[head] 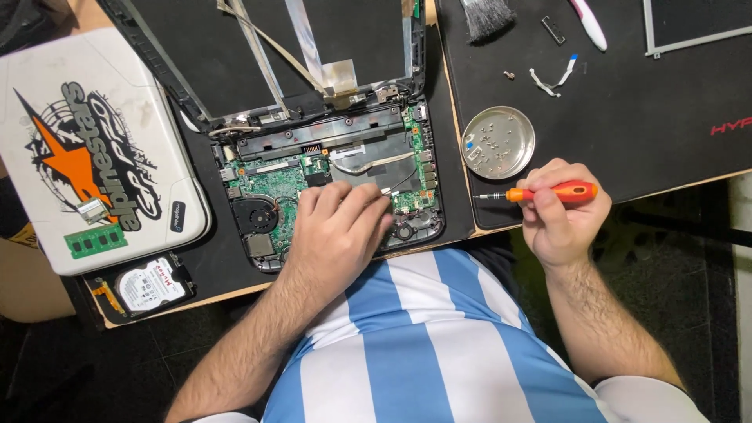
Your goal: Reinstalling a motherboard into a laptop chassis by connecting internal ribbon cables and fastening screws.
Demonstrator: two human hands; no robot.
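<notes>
The left hand [341, 227] lies flat, fingers together, on the opened laptop's green motherboard [274, 184] near the desk's front edge. The right hand [554, 211] grips an orange screwdriver [548, 193] off to the side, tip toward a round metal screw dish [498, 142]. Cover, hard drive [149, 283] and memory stick [95, 240] are already out; the board remains seated.

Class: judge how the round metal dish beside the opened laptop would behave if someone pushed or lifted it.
The round metal dish looks thin and shallow, so probably light and rigid. On the black mat it would likely slide flat, not tip. The tiny screws inside may rattle or spill if it tilts.
</notes>
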